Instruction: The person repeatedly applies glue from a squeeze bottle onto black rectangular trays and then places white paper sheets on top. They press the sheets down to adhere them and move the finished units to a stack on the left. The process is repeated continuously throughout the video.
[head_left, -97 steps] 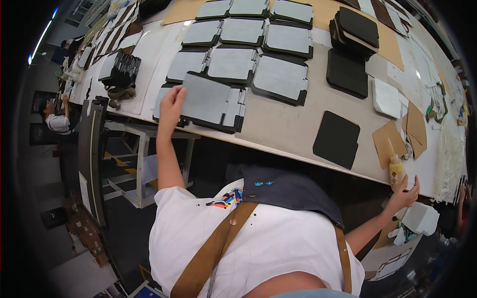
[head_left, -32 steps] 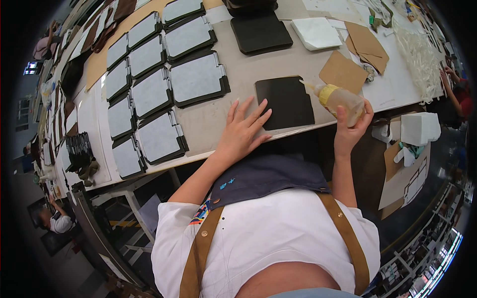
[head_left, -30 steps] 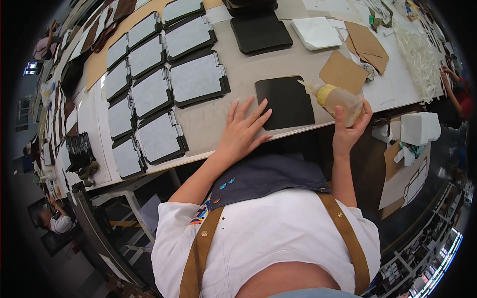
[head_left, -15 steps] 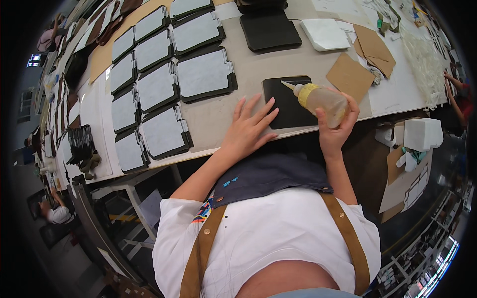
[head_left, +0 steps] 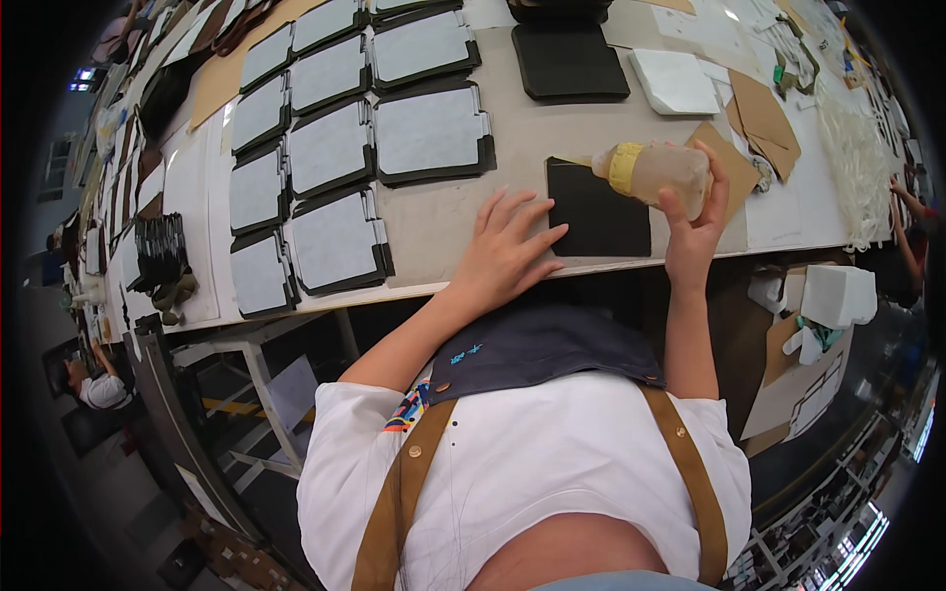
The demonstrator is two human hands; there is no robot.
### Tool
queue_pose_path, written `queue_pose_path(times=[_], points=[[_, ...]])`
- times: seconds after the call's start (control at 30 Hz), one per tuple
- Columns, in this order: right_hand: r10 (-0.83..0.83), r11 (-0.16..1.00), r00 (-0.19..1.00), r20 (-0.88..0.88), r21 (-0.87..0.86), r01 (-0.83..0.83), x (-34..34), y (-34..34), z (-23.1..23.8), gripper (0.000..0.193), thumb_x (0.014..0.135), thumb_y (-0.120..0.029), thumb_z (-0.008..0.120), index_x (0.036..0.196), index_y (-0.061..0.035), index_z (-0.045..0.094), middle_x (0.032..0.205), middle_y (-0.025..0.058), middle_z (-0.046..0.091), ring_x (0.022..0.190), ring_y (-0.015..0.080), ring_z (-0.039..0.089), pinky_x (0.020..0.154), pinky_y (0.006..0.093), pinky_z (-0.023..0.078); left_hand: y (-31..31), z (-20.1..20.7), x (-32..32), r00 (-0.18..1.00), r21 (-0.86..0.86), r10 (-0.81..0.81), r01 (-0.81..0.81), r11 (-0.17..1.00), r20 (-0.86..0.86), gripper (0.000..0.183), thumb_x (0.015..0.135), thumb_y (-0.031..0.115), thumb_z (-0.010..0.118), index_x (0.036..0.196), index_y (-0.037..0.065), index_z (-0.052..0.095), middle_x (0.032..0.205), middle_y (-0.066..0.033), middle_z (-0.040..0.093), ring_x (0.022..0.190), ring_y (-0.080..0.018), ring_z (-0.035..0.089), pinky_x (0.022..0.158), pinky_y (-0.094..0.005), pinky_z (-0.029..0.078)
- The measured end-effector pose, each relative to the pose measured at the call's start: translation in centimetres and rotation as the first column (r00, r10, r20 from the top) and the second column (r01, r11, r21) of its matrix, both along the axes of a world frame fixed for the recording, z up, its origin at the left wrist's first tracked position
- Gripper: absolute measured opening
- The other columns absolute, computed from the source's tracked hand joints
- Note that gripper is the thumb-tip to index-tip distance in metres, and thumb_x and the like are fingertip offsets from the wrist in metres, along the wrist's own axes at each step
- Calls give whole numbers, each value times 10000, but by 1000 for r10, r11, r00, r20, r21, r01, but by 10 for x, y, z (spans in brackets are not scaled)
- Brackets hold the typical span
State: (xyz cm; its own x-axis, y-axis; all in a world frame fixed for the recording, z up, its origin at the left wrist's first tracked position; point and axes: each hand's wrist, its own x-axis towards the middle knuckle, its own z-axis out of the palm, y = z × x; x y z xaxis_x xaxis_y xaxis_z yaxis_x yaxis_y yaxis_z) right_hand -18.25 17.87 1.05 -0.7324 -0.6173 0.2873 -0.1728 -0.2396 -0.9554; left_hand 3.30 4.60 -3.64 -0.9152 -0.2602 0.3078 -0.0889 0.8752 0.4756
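Observation:
A black rectangular panel (head_left: pixel 601 219) lies flat near the table's front edge. My right hand (head_left: pixel 698 212) is wrapped round a translucent squeeze bottle (head_left: pixel 662 175) with a yellow band at its neck. The bottle is tipped on its side, its thin nozzle reaching left over the panel's far edge. Whether the tip touches the panel I cannot tell. My left hand (head_left: pixel 507 241) rests with fingers spread, its fingertips at the panel's left edge.
Rows of black pieces topped with pale grey sheets (head_left: pixel 429 133) cover the table's left part. Farther back lie a stack of black panels (head_left: pixel 570 64), a white block (head_left: pixel 676 82) and brown cardboard (head_left: pixel 767 123). A white foam box (head_left: pixel 838 294) stands right, below table level. Other people work at both sides.
The bottle has tipped closer to level, with its nozzle now by the panel's far left corner. The whole view has shifted slightly; my left hand stays beside the panel.

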Motion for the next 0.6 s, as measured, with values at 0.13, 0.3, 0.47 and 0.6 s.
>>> queue_pose_path(times=[0.13,0.3,0.47,0.6], points=[[90,993,995,33,74,-92,-26,-5,5,654,889,-144,790,1463,-80,483,1311,48,543,1173,157,568,1011,319,503,0,-3,1,994,0,52,-52,999,-92,379,783,272,811,1141,181,728,1260,-60,565,1248,-292,477,1153,-544,293],[158,983,987,-20,94,-156,-39,-14,1,664,879,-157,800,1462,-80,492,1333,55,544,1181,151,566,992,306,509,0,-2,0,991,-7,78,-80,997,-110,309,785,257,810,1079,182,753,1227,-54,568,1228,-287,482,1135,-536,311],[202,972,978,-44,131,-195,-47,-20,-1,663,870,-171,811,1453,-79,509,1359,50,546,1186,150,568,993,306,510,0,-2,1,989,1,91,-91,996,-114,289,783,248,810,1059,182,757,1207,-47,577,1223,-288,483,1127,-533,312],[232,963,972,-38,153,-224,-48,-19,3,655,867,-183,817,1443,-79,522,1343,45,555,1177,143,568,997,306,509,-2,0,2,978,54,139,-132,990,-157,209,800,221,794,997,167,754,1174,-40,594,1209,-301,484,1088,-512,316]])
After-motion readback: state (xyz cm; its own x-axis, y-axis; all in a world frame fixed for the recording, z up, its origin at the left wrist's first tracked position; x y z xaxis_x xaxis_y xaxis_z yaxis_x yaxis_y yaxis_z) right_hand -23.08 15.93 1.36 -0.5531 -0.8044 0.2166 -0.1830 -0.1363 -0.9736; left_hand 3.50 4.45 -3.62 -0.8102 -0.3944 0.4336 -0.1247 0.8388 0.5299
